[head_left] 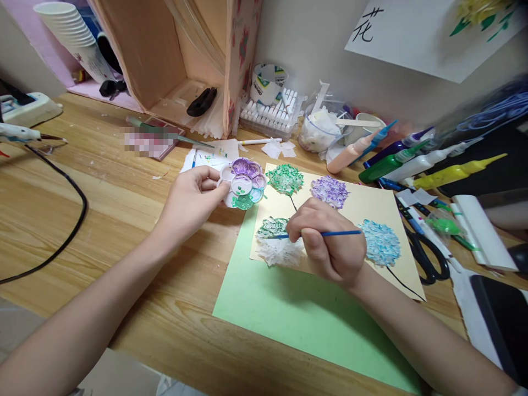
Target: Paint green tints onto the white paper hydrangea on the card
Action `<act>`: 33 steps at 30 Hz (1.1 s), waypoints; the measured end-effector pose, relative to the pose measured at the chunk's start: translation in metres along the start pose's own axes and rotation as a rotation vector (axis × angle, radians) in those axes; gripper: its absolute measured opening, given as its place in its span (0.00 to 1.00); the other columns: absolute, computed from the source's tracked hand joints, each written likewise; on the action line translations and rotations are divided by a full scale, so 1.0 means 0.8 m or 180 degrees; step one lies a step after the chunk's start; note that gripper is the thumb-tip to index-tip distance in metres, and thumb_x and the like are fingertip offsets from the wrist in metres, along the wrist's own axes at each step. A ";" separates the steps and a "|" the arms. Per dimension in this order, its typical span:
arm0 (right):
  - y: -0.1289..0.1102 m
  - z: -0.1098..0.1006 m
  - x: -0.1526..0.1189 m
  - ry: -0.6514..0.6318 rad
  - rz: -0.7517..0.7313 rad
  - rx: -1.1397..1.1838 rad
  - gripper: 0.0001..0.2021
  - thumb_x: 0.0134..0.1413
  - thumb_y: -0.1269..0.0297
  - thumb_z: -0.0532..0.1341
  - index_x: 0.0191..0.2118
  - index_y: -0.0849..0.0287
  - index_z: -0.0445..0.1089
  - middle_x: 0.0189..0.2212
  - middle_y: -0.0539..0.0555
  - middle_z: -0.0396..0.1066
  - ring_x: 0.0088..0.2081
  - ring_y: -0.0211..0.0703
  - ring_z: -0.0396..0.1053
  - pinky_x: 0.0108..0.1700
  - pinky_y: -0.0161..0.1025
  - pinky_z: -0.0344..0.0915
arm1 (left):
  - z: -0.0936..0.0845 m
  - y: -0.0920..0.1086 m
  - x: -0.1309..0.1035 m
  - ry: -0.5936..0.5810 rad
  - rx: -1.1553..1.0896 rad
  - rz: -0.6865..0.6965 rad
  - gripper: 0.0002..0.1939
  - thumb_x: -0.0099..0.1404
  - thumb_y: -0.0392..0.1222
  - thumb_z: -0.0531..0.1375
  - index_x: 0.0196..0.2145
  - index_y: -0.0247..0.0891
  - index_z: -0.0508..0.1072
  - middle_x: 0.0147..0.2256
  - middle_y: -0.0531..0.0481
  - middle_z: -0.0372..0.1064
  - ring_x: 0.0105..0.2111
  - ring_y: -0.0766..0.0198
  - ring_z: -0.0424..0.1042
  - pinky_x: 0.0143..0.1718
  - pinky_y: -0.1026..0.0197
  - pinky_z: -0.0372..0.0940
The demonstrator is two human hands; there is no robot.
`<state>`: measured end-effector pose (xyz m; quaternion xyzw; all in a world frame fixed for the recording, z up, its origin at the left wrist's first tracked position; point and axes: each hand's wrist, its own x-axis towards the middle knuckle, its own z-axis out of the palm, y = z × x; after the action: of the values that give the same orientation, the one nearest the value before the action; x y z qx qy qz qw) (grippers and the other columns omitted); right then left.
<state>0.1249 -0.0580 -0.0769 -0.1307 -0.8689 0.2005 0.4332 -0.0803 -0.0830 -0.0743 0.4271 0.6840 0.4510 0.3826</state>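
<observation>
Over the green sheet (pixel 284 308) nearest the viewer, a blue paintbrush (pixel 342 233) is pinched in the right hand (pixel 330 239), its tip at the half-green, half-white textured flower (pixel 280 245) on the cream paper (pixel 355 198). Left of that paper, a flower-shaped paint palette (pixel 242 185) is pinched in the left hand (pixel 196 195). Beyond, capped markers (pixel 272 115) are kept in a clear case beside an open box (pixel 185 60) on the wooden surface (pixel 124 220).

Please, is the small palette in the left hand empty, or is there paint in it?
Not empty: the palette in the left hand shows purple, green and light blue paint.
</observation>
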 end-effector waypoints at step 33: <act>-0.003 -0.043 0.015 0.1242 0.0259 -0.0449 0.11 0.65 0.61 0.49 0.34 0.51 0.67 0.22 0.50 0.67 0.26 0.41 0.66 0.31 0.42 0.62 | -0.006 -0.011 0.012 -0.0008 -0.0358 -0.0123 0.12 0.48 0.45 0.65 0.25 0.36 0.67 0.19 0.56 0.68 0.23 0.68 0.69 0.28 0.67 0.65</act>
<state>0.1451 -0.0474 -0.0484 -0.2321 -0.7745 0.1273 0.5745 -0.0902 -0.0773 -0.0829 0.3922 0.6652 0.4807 0.4154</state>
